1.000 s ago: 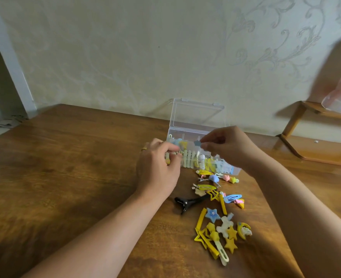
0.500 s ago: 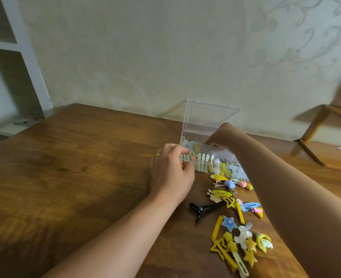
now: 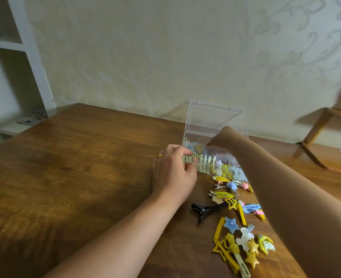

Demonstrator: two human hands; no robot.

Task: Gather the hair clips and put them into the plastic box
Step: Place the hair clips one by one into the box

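My left hand (image 3: 173,173) grips the plastic box (image 3: 211,157) corner, evidently steadying it; right hand (image 3: 221,140) dips inside, its fingers hidden, grip undeterminable. Loose hair clips (image 3: 239,233) await.

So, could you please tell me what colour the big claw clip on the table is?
Black; the claw clip shows best in the head view.

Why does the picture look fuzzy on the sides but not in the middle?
Head view: the white shelf at the left edge and the top right corner are smeared by blur, while the hair clips and plastic box stay fairly sharp; soft shadows lie on the table.
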